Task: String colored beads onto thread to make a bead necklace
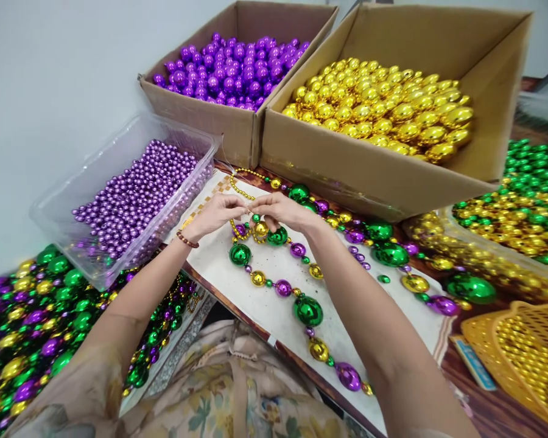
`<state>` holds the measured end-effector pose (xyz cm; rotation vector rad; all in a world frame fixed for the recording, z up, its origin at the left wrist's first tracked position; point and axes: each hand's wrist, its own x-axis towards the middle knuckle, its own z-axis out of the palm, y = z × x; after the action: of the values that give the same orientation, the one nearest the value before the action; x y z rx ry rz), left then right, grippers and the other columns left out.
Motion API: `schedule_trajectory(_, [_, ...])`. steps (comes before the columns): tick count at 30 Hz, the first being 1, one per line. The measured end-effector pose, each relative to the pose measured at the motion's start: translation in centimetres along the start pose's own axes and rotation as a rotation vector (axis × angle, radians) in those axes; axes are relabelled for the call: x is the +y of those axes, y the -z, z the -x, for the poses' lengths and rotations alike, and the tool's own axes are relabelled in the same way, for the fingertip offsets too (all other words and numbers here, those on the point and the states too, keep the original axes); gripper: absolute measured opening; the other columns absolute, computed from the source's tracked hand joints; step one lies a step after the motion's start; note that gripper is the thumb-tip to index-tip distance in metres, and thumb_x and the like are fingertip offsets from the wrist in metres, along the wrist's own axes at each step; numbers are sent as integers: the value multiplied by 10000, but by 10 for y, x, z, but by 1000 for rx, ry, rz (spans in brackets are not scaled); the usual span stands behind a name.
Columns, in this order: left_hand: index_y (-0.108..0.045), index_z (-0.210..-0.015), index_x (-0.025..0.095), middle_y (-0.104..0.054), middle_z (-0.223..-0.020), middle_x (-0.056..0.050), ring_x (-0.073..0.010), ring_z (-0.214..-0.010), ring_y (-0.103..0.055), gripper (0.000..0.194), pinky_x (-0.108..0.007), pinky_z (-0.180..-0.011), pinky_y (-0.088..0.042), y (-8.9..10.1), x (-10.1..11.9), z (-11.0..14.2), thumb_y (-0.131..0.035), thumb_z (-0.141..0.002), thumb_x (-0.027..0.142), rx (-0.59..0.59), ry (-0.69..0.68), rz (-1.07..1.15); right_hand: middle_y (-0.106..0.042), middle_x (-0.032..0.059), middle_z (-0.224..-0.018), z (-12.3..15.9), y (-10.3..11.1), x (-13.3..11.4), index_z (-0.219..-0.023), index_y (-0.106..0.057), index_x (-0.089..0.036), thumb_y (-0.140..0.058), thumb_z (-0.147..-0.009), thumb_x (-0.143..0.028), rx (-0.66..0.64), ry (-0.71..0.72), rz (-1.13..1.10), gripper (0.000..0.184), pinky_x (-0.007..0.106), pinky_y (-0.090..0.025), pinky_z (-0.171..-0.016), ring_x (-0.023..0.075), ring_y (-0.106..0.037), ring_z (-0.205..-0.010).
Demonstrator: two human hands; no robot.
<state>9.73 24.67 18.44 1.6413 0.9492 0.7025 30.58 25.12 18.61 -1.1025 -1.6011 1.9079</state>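
Note:
Over the white cloth (274, 340), my left hand (217, 213) and my right hand (283, 212) meet fingertip to fingertip. Both are closed in a pinch on a thin thread of the bead string, whose exact grip is partly hidden by the fingers. A small green bead (255, 218) and a gold bead (260, 229) hang just under the fingertips. From there the bead string, with a large green bead (308, 310) and a purple bead (348, 376), curves across the cloth towards me. Another strand with green ovals (390, 254) lies beyond my right hand.
A clear plastic bin (86, 173) of small purple beads stands left. Behind are cardboard boxes of purple balls (228, 70) and gold beads (365, 100). Finished-looking strands (41, 322) pile at lower left. On the right sit a yellow basket (479, 328) and green beads (534, 176).

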Motion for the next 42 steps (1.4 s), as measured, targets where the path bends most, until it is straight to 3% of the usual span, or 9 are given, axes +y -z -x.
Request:
schedule_trajectory(8, [-682, -742, 180, -679, -730, -29, -132, -687, -582, 252, -271, -693, -436, -11, -8, 3, -586, -923, 326, 120, -296, -379, -767, 92, -800, -11, 14, 7, -909, -723, -101, -764, -805, -221, -197, -229, -146, 164, 139, -297, -323, 36, -498, -363])
schedule_trajectory(14, [-698, -780, 183, -679, -760, -44, -150, -718, -585, 217, -280, -700, -436, -15, -18, 3, -566, -922, 280, 199, -382, -440, -732, 67, -688, -14, 6, 16, -798, -684, -109, -691, -795, -186, -101, -206, -221, 77, 155, -221, -307, 23, -386, -314])
schedule_trajectory(20, [-658, -701, 165, -640, -637, -6, -126, -615, -560, 175, -262, -643, -413, -17, -18, 2, -611, -858, 224, 244, 4, -247, -624, -13, -604, -7, 1, 15, -753, -668, -142, -623, -784, -199, 256, -48, 188, 79, 178, -313, -417, 73, -533, -413])
schedule_trajectory(25, [-674, -651, 138, -597, -547, -7, -93, -517, -509, 198, -231, -546, -369, -13, -14, -3, -659, -822, 237, 87, 309, 199, -599, -19, -644, 11, -9, 9, -762, -684, -157, -563, -796, -234, 483, 149, 511, 148, 220, -354, -558, 104, -540, -555])
schedule_trajectory(29, [-707, -673, 125, -611, -584, -7, -76, -530, -519, 142, -214, -540, -387, -12, -9, -5, -783, -711, 238, 55, 376, 499, -621, -6, -683, 31, -37, 6, -822, -704, -176, -530, -836, -207, 442, 182, 753, 178, 247, -284, -587, 121, -512, -631])
schedule_trajectory(31, [-713, -673, 123, -615, -594, -5, -71, -532, -521, 153, -211, -536, -389, -11, -6, -4, -826, -661, 225, 43, 390, 540, -628, -6, -696, 39, -45, 8, -816, -701, -180, -535, -844, -187, 282, 157, 805, 168, 251, -269, -592, 114, -500, -627])
schedule_trajectory(34, [-724, -680, 132, -611, -587, -3, -73, -523, -512, 152, -224, -524, -383, -9, -2, 0, -835, -652, 233, 6, 360, 510, -586, -16, -629, 44, -40, 12, -749, -682, -170, -575, -871, -260, 77, 140, 580, 186, 234, -293, -555, 94, -479, -553])
schedule_trajectory(38, [-742, -702, 144, -628, -612, -10, -82, -546, -509, 110, -246, -544, -390, -9, 6, 3, -797, -678, 236, -69, 264, 398, -592, -15, -587, 34, -17, 11, -900, -706, -161, -587, -892, -403, 336, 195, 143, 270, 214, -390, -498, 97, -541, -485])
schedule_trajectory(42, [-738, -693, 159, -637, -628, -3, -82, -559, -493, 98, -244, -553, -383, -13, 9, 1, -754, -688, 256, -46, 172, 255, -614, -18, -531, 21, -2, 10, -943, -719, -145, -703, -823, -358, 94, 16, -13, 245, 181, -367, -403, 91, -548, -403])
